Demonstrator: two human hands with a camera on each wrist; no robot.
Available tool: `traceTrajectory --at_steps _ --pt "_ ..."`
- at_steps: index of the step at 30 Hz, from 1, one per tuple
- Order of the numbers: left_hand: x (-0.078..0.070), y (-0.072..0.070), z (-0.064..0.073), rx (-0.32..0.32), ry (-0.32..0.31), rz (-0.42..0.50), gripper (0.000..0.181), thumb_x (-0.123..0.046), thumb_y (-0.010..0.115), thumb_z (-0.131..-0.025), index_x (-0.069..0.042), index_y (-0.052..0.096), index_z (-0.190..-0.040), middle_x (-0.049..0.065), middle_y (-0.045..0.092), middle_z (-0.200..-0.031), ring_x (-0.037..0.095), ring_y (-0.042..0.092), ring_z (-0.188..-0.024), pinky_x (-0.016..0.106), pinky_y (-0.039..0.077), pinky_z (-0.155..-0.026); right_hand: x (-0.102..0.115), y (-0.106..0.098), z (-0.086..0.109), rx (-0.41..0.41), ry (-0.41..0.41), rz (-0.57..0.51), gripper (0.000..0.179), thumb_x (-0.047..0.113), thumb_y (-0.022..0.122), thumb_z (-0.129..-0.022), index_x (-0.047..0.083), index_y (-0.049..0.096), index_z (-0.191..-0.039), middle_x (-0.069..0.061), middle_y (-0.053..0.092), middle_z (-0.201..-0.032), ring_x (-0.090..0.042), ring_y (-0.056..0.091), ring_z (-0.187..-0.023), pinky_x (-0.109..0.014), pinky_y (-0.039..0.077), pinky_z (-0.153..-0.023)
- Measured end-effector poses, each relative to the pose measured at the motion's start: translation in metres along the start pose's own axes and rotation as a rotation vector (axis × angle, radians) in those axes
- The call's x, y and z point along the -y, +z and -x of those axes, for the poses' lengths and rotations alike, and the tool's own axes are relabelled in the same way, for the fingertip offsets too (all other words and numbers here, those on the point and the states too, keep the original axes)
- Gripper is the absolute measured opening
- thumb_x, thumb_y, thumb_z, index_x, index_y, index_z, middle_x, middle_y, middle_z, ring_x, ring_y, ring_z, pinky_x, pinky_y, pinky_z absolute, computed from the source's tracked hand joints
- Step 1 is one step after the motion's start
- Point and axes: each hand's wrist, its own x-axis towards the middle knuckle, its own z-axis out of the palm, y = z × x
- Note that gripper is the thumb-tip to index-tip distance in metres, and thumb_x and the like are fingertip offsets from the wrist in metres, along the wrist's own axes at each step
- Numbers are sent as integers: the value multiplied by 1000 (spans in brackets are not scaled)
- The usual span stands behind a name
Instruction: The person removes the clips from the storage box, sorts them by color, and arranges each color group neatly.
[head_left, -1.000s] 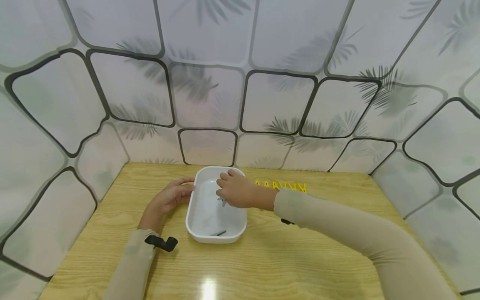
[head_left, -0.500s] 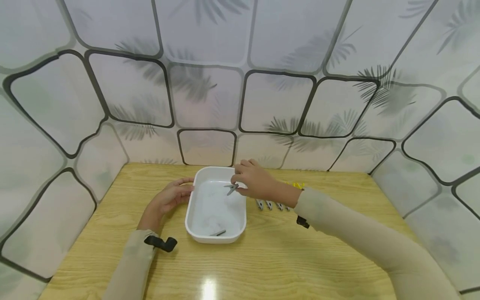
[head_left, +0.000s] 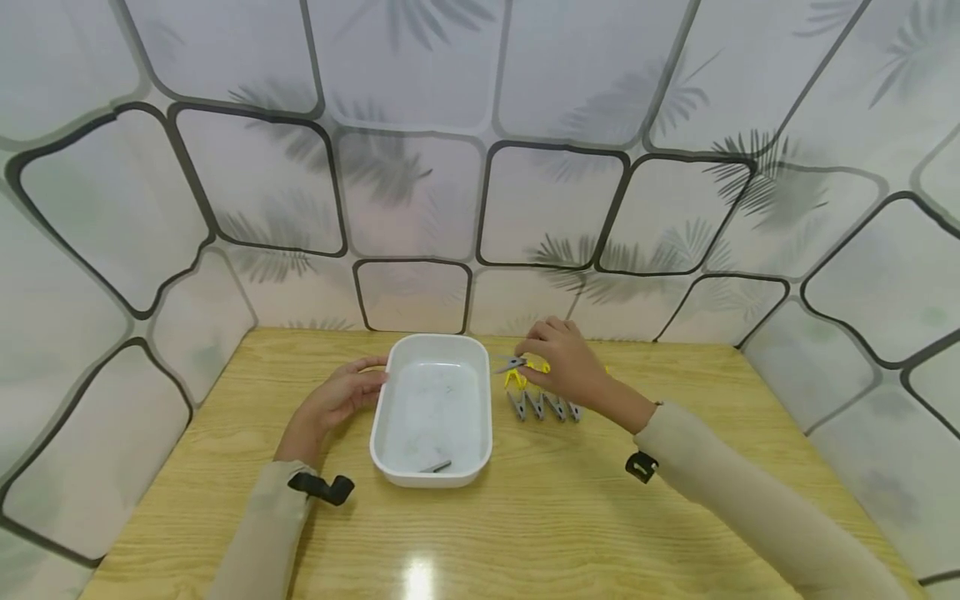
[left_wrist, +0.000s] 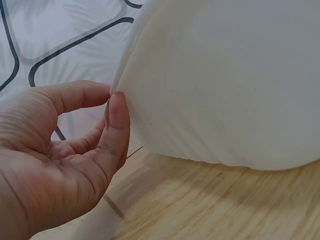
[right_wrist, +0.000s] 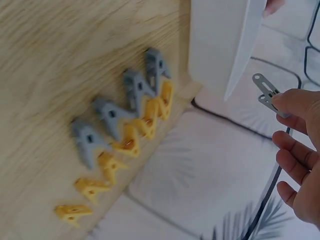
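Note:
My right hand (head_left: 567,364) pinches a grey clothespin (head_left: 511,365) between thumb and fingertip, held just past the right rim of a white plastic tub (head_left: 430,479). In the right wrist view this clothespin (right_wrist: 268,91) points away from the fingers, its two legs spread. At the tub's left side, my left hand (head_left: 351,393) holds the rim. The left wrist view has its thumb and fingers (left_wrist: 119,120) pinching the tub's edge. Another grey clothespin (head_left: 438,466) lies inside the tub at the near end.
Right of the tub, several grey clothespins (head_left: 537,406) stand in a row on the wooden table (head_left: 600,517). Behind them runs a row of yellow clothespins (right_wrist: 129,143), partly hidden by the right hand in the head view. A patterned wall (head_left: 412,192) rises behind the table.
My right hand has lifted the grey clothespin from inside the tub and carried it right, over the rim towards the rows. The left hand stays at the tub.

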Motion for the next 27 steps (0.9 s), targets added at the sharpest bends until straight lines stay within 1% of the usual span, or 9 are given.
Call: traceTrajectory --at_steps 4,8,11,14,19,22,27 --pt "0 0 0 -2 4 -13 54 -5 53 -105 10 29 -151 -5 71 -106 5 70 -93 21 58 -82 -16 -2 20 -28 64 24 20 20 86 -83 13 76 -99 -5 64 -94 -25 53 -87 -47 42 -81" --pt "0 0 1 0 7 -20 54 -5 52 -105 10 29 -152 -6 72 -105 5 71 -92 21 58 -81 -31 -5 39 -61 112 47 21 20 87 -82 12 76 -99 -6 64 -92 -26 51 -84 -45 38 -75" --pt "-1 0 1 4 12 -20 54 -5 52 -106 10 29 -152 -6 72 -105 5 71 -92 21 58 -81 -40 -8 52 -77 152 59 21 19 87 -81 11 77 -97 -7 64 -91 -27 52 -83 -46 39 -74" --pt "-1 0 1 -5 10 -22 53 -5 52 -105 9 30 -152 -6 73 -104 5 71 -91 21 58 -81 -48 -11 62 -95 186 67 21 16 88 -79 10 76 -96 -8 65 -92 -29 53 -84 -48 41 -74" --pt "-2 0 2 -9 0 -12 55 -4 51 -105 10 27 -153 -5 73 -104 5 71 -91 20 58 -80 -59 -14 79 -131 221 79 21 11 89 -77 6 76 -92 -11 66 -89 -30 54 -81 -48 44 -73" --pt "-3 1 3 -2 -1 -2 56 -4 51 -105 11 27 -153 -4 73 -104 6 71 -91 21 59 -80 -62 -15 88 -128 264 89 21 11 89 -76 5 76 -91 -12 66 -87 -31 56 -81 -49 46 -72" --pt "-3 1 3 -2 -7 10 56 -3 52 -105 11 27 -153 -4 74 -103 6 71 -91 21 59 -80 -65 -12 103 -79 363 104 18 13 88 -78 7 76 -91 -12 67 -85 -31 56 -81 -51 44 -70"
